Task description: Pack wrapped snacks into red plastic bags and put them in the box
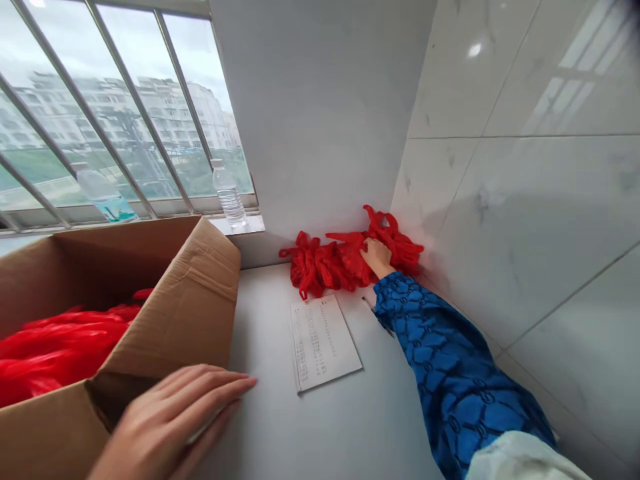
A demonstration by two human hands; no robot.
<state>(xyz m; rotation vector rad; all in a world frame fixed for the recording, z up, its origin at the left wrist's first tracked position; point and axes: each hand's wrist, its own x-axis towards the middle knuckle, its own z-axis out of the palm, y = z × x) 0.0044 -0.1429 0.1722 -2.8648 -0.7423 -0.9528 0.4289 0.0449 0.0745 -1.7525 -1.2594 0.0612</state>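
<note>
Several knotted red plastic bags (320, 265) lie bunched in a row against the back wall, reaching into the corner. My right hand (377, 257), at the end of a blue patterned sleeve, is closed on one red plastic bag (355, 257) in that row; its fingertips are partly hidden. At the lower left, my left hand (175, 417) hovers beside the cardboard box (200, 300) with its fingers stretched out and nothing in them. More red plastic (65, 347) fills the box.
A written notepad (325, 343) lies on the white table (280, 427), with a pen (370, 307) partly under my right sleeve. One clear bottle (229, 193) stands on the sill; another bottle (107, 193) leans by the barred window. Marble-tiled wall (540, 213) bounds the right side.
</note>
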